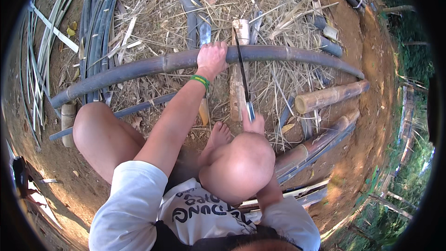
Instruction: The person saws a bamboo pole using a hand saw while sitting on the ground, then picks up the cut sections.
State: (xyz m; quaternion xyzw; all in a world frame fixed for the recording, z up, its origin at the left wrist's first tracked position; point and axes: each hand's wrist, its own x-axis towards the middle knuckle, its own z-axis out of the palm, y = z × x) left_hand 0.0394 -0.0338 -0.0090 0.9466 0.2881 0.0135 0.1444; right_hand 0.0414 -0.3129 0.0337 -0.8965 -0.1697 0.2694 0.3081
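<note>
A long dark bamboo pole (pixel 153 63) lies crosswise in front of me, resting over a wooden block (pixel 236 94). My left hand (pixel 213 59) is closed around the pole, just left of the block. In my right hand (pixel 253 123), partly hidden behind my knee, is the handle of a handsaw (pixel 240 60). The saw's thin dark blade points away from me and crosses the pole just right of my left hand. How deep it sits in the bamboo I cannot tell.
Thick bamboo pieces (pixel 332 96) lie at the right. Long dark split strips (pixel 96 28) and thin pale slats (pixel 46 37) are heaped at the left. Shavings (pixel 153 23) cover the ground beyond the pole. My bare foot (pixel 217 140) is close to the block.
</note>
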